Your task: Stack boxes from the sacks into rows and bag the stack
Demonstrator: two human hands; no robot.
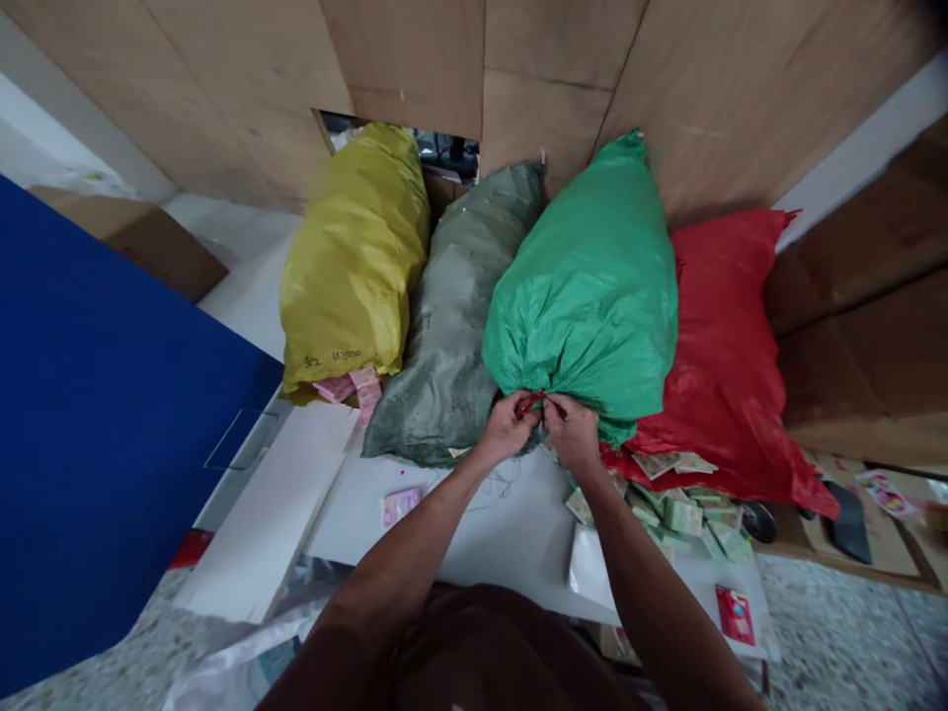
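A stuffed green woven sack (592, 286) lies with its gathered mouth towards me. At that mouth is a thin red tie (543, 399). My left hand (510, 427) pinches the tie from the left side. Close beside it, my right hand (573, 429) grips the tie with fingers pressed together. Whether the tie is knotted is too small to tell. A grey-green sack (466, 296) lies to the left of the green one, and a red sack (730, 336) to its right, partly covered by it.
A yellow sack (355, 257) with pink bundles (365, 388) at its mouth lies far left. Several green paper bundles (682, 515) and a red packet (735, 614) sit on the white table (489, 538). A blue panel (111, 425) stands left; cardboard boxes (874, 365) stand right.
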